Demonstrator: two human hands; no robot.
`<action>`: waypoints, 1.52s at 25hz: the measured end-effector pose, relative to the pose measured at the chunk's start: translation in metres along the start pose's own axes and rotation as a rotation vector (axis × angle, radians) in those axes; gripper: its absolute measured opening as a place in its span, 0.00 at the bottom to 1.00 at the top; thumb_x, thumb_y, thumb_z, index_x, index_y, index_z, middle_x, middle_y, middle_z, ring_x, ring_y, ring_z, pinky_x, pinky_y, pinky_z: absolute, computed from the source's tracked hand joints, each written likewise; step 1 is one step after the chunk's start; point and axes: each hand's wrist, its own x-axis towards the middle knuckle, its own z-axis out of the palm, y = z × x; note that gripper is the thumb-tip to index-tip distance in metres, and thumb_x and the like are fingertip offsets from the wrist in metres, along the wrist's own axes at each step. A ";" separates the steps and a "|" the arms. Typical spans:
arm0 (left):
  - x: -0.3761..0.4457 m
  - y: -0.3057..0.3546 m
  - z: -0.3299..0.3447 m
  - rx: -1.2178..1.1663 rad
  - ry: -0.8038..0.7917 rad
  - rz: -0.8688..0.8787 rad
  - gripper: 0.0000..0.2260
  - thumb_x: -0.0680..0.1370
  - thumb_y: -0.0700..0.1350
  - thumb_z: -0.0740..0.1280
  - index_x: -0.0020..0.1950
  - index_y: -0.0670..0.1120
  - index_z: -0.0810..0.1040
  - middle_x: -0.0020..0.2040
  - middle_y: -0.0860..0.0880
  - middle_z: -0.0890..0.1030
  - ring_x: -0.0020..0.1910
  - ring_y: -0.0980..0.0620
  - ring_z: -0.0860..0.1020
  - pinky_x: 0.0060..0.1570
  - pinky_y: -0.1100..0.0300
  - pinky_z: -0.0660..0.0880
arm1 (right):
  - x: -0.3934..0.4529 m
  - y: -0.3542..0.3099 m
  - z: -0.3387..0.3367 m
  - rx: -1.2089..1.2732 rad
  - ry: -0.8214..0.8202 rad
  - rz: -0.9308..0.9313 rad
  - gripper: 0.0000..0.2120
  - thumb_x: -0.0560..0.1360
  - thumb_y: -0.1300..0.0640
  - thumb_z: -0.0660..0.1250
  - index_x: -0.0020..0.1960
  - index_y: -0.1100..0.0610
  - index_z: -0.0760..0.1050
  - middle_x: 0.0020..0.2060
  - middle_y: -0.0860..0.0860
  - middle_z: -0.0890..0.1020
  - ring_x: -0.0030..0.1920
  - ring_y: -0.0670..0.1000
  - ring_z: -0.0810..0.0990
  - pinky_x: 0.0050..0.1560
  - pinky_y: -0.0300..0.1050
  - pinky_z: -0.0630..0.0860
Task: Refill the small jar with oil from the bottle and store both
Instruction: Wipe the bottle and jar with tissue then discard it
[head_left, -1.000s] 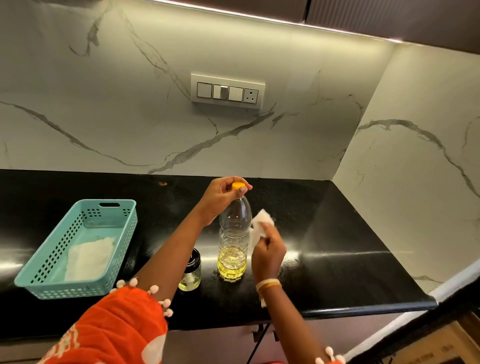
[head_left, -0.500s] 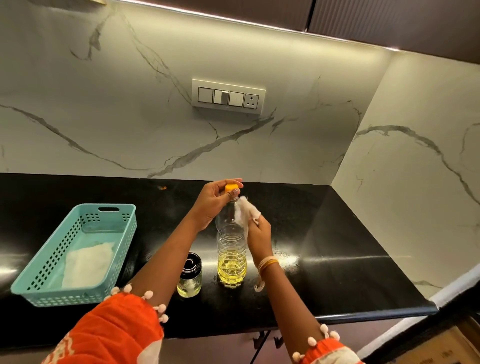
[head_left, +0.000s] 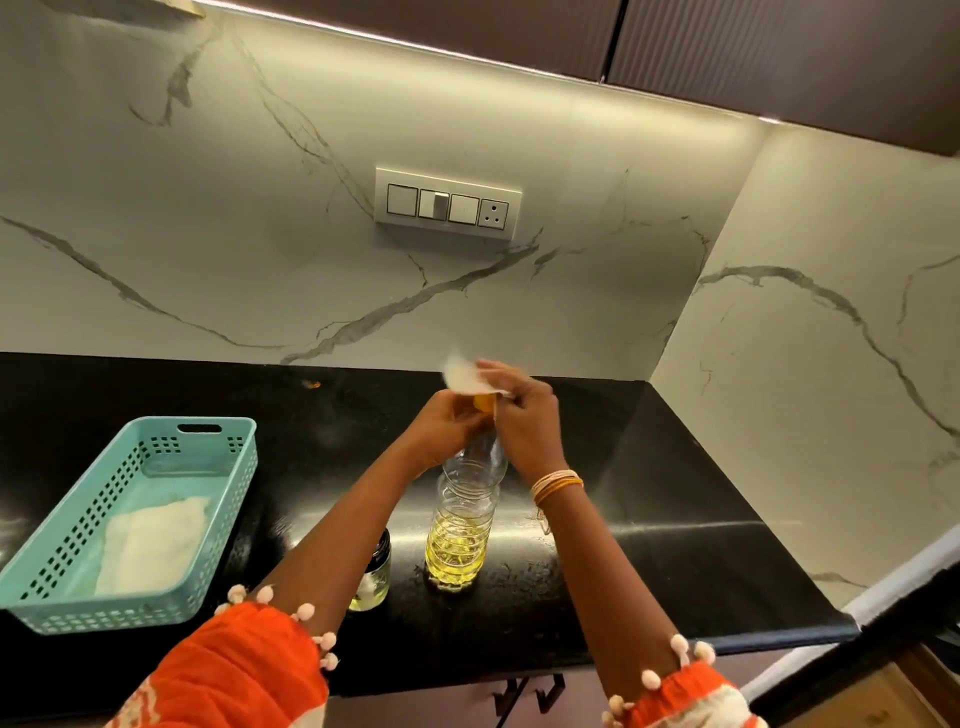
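A clear plastic bottle (head_left: 464, 519) with yellow oil in its lower part stands upright on the black counter (head_left: 649, 582). Its yellow cap (head_left: 484, 402) shows between my hands. My left hand (head_left: 441, 428) grips the bottle's neck just under the cap. My right hand (head_left: 524, 415) pinches a white tissue (head_left: 465, 375) against the top of the cap. The small glass jar (head_left: 371, 577) with a black lid stands to the left of the bottle, partly hidden behind my left forearm, and holds a little oil.
A teal perforated basket (head_left: 57, 597) with a white cloth (head_left: 150, 540) inside sits on the counter's left part. A marble wall with a switch panel (head_left: 447, 203) rises behind. The counter's front edge runs close to my sleeves, and a side wall bounds the right.
My right hand has risen with the tissue from beside the bottle's body up to the cap. My left hand stays at the bottle's top.
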 end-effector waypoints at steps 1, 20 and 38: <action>-0.001 0.002 0.001 0.006 0.005 -0.015 0.06 0.78 0.36 0.65 0.49 0.46 0.77 0.45 0.47 0.81 0.44 0.54 0.79 0.46 0.62 0.78 | -0.004 0.001 0.003 -0.063 -0.053 -0.023 0.15 0.74 0.70 0.61 0.54 0.59 0.82 0.54 0.53 0.82 0.52 0.45 0.79 0.55 0.33 0.76; -0.003 -0.004 0.002 -0.017 0.014 0.001 0.12 0.75 0.38 0.71 0.58 0.43 0.79 0.47 0.49 0.83 0.45 0.59 0.82 0.45 0.67 0.78 | -0.009 0.039 -0.019 0.259 0.138 0.063 0.07 0.72 0.69 0.69 0.47 0.61 0.83 0.42 0.53 0.85 0.44 0.51 0.85 0.49 0.50 0.82; 0.003 -0.011 -0.014 0.196 0.098 0.227 0.17 0.75 0.42 0.71 0.62 0.56 0.78 0.55 0.51 0.81 0.50 0.52 0.79 0.53 0.54 0.79 | -0.010 0.047 0.003 0.316 0.169 0.268 0.09 0.77 0.60 0.64 0.43 0.55 0.82 0.37 0.53 0.84 0.40 0.50 0.82 0.42 0.42 0.81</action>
